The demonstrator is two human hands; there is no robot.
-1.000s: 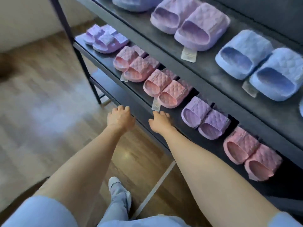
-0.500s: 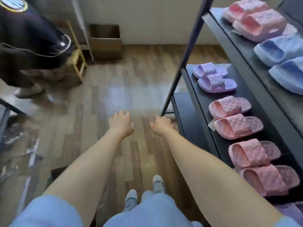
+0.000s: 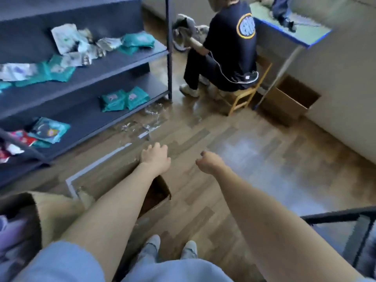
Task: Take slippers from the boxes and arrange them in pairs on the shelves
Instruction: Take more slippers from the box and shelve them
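1. Stoop to the open cardboard box (image 3: 162, 192) just under the left forearm, behind the left hand (image 3: 155, 157). Its dark inside hides any contents.
2. A second box (image 3: 57, 212) lies well left of that hand. Blurred lilac shapes (image 3: 5, 226) inside may be slippers.
3. Take a matching pair, one per hand.
4. The left hand and right hand (image 3: 209, 162) are empty, fingers loosely curled.

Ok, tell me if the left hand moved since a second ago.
Yes: the left hand has swung away from the slipper shelf, now over the cardboard box on the floor.
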